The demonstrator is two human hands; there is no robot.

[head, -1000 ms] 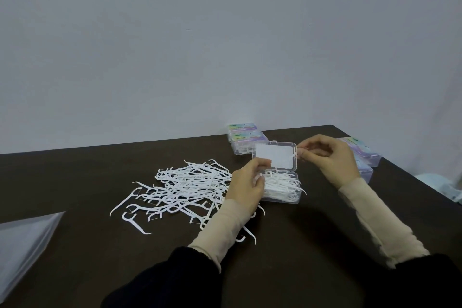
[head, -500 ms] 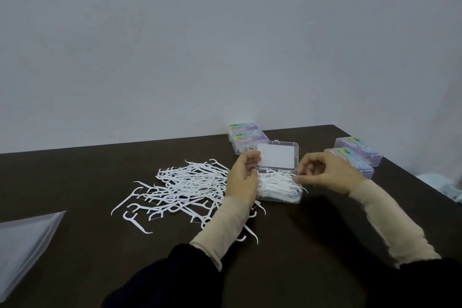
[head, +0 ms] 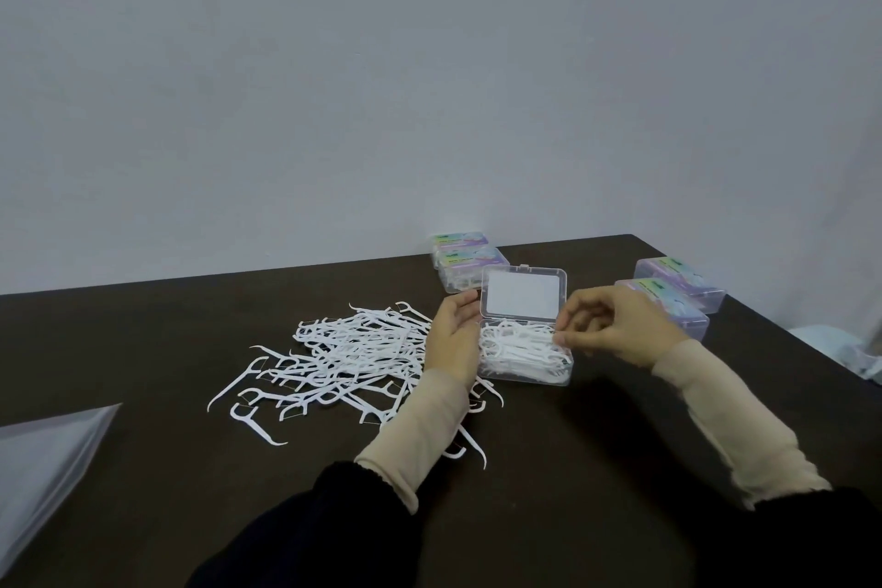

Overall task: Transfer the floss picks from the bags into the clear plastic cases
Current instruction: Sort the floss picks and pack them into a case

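Note:
An open clear plastic case sits on the dark table, its lid standing up at the back and white floss picks lying inside. My left hand rests against the case's left end, with relaxed fingers reaching up to the lid's edge. At the case's right rim, my right hand has curled fingers, and its thumb and forefinger pinch the ends of the picks. A loose pile of floss picks is spread on the table left of my left hand, partly under my wrist.
Two closed, labelled cases stand behind the open one, and two more closed cases stand at the right. A clear plastic bag lies at the table's left front. A pale blue object sits beyond the right edge.
My right hand came down from beside the lid to the case's right rim. My left hand slid off the picks to the case's left end, its fingers now straighter.

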